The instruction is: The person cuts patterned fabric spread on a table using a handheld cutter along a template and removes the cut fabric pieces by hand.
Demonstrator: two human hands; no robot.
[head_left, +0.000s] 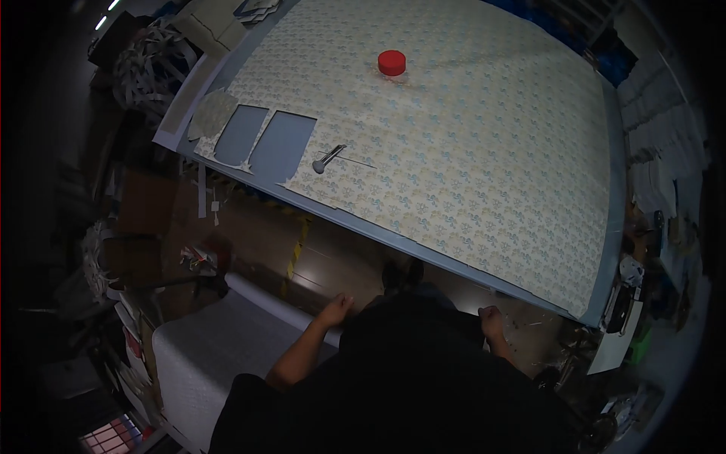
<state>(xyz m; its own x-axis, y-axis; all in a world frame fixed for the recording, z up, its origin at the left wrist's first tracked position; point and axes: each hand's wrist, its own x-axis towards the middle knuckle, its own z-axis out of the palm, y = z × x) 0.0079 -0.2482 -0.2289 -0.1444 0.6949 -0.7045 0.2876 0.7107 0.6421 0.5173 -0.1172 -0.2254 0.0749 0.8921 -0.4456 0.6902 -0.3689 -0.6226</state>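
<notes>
My left hand (336, 310) hangs beside my body with its fingers curled; what it holds, if anything, is too small to tell. On the other side, my right hand (491, 319) is also closed, near the table's front edge. Neither touches the table. A large patterned sheet (484, 151) covers most of the table, with two cut-out openings at its left end. A metal cutting tool (328, 160) lies on the sheet to the right of the openings. Farther back stands a jar with a red lid (392, 63).
A blue-grey table edge (393, 242) runs between me and the sheet. Behind my left side is a roll of grey material (280, 306). White stacks (650, 159) stand at the right, and tangled strips (151, 68) hang at the upper left.
</notes>
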